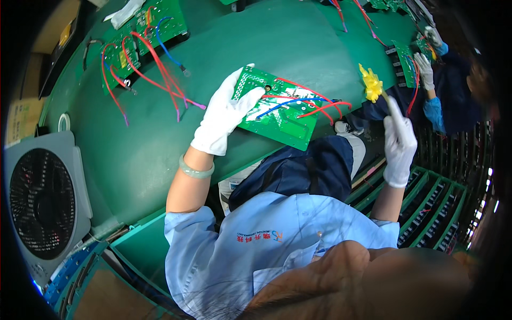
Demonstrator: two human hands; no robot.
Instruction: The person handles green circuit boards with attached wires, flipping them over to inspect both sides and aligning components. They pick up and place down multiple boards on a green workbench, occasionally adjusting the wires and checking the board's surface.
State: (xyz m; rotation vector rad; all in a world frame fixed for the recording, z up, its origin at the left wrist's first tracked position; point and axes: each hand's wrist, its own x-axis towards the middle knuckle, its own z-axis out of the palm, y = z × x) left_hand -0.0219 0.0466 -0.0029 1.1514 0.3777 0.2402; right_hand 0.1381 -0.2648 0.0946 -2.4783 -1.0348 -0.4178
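Note:
My left hand (224, 114), in a white glove, grips a green circuit board (282, 125) by its left edge, with the thumb lying over its face. The board is tilted above the table's near edge, and red and blue wires (298, 101) run across it. Off to the right, apart from the board, my gloved right hand (400, 144) is closed around a thin stick with a yellow tufted head (372, 84). The tuft points up and to the left. What exact kind of tool it is I cannot make out.
More wired circuit boards (168, 24) lie at the far left of the green table (234, 37). A grey box fan (42, 197) stands at left. Green slotted racks (426, 213) are at lower right. A co-worker's gloved hands (425, 69) handle another board (404, 61).

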